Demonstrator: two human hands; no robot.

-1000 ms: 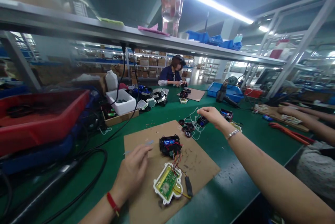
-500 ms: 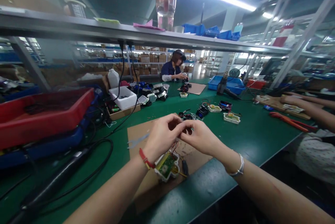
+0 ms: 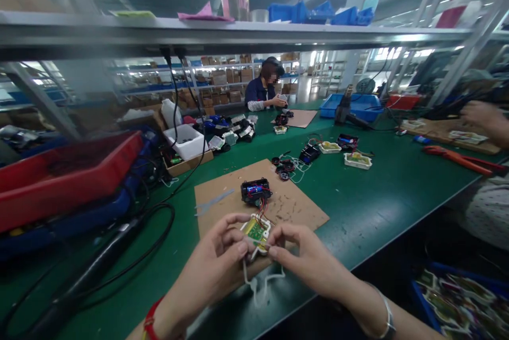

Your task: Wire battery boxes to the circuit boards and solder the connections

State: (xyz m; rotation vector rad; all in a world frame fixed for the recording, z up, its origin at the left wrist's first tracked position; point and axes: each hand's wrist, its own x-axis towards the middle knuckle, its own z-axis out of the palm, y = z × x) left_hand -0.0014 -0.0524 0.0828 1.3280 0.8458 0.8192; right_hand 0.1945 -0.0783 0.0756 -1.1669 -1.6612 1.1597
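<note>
A white-edged housing with a green circuit board (image 3: 254, 228) lies at the near part of a brown cardboard sheet (image 3: 222, 183). Red and dark wires run from it to a black housing with a blue part (image 3: 255, 190) just beyond. My left hand (image 3: 226, 250) is closed at the board's left side, its fingertips on a pale, blurred piece. On the right side, my right hand (image 3: 304, 255) pinches something small at the board's edge. A white cable (image 3: 254, 284) hangs in a loop below both hands.
Wheels with white wires (image 3: 284, 167) and white-edged housings (image 3: 358, 160) lie farther back. A red bin (image 3: 71, 170) stands left, a blue tray (image 3: 350, 106) at the back. Orange-handled pliers (image 3: 457, 159) lie right, near a person's hand (image 3: 483, 117). Another person (image 3: 260, 90) sits opposite.
Both hands have come down and nearer, from above the board to its sides. The black housing and a white cable are now visible. The view has shifted. The hand at the right has lifted.
</note>
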